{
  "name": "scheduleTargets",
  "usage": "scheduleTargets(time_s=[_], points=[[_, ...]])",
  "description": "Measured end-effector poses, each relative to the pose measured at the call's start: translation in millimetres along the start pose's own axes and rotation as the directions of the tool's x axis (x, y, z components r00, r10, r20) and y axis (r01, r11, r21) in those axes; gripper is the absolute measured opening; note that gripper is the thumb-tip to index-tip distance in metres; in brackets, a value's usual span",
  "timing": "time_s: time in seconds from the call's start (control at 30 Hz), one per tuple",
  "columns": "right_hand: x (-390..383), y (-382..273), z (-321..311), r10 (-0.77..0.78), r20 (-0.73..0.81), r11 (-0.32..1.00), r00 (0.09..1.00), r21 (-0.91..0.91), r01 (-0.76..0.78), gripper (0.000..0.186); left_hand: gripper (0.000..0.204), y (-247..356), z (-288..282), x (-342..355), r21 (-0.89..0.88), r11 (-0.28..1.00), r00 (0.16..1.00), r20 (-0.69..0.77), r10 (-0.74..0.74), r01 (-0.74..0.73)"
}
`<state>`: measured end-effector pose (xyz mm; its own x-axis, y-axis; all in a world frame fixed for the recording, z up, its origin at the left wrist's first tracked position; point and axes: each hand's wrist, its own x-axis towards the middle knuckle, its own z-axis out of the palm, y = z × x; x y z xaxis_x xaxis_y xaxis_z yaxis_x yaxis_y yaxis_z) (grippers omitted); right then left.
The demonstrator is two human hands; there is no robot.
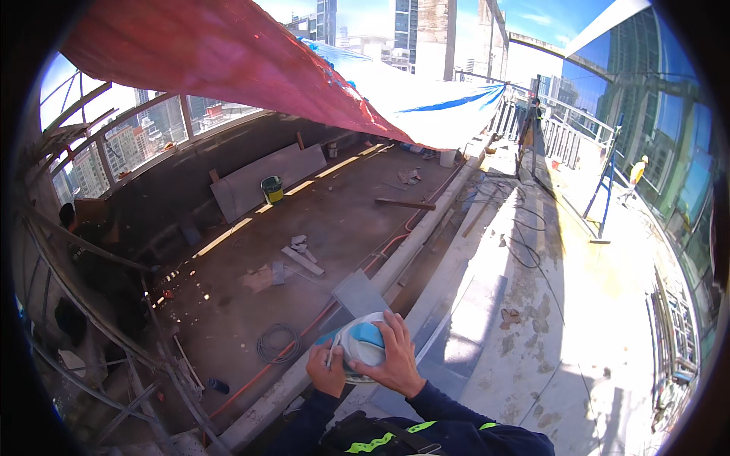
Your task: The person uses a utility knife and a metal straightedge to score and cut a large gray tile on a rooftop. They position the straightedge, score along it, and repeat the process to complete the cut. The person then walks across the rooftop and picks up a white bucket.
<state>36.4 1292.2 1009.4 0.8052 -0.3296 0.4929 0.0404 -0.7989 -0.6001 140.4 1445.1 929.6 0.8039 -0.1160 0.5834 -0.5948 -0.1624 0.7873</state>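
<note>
A rounded white and light-blue object (363, 342) is in front of my body at the lower middle; its exact kind I cannot make out. My right hand (395, 357) wraps its right side, the fingers over the upper edge and the thumb along the near side. On the left, my left hand (327, 370) is closed at the object's edge, pinching a thin pale part of it. Just beyond the object lies a flat grey slab (360, 293) on a long concrete kerb (414, 228).
An orange hose (308, 328) runs beside the kerb, near a coiled cable (279, 343). A bucket (271, 190) and leaning board (236, 190) stand farther left. A red tarp (228, 61) hangs overhead. At right are a blue stand (604, 190) and another person (637, 173).
</note>
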Motion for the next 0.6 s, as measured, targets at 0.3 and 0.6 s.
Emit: scheduleTargets(time_s=[0.3,0.6], points=[[27.4,14.9,-102.1,-0.412,0.389,0.862,0.824,-0.125,0.491,0.084,0.039,27.1,24.4,48.4,-0.226,0.971,0.959,0.281,-0.014,0.081],[35.6,8.5,-143.3,-0.364,0.468,0.789,0.805,-0.305,0.534,0.085,0.050,-0.2,42.7,84.3,-0.186,0.967,0.922,0.375,-0.095,0.176]])
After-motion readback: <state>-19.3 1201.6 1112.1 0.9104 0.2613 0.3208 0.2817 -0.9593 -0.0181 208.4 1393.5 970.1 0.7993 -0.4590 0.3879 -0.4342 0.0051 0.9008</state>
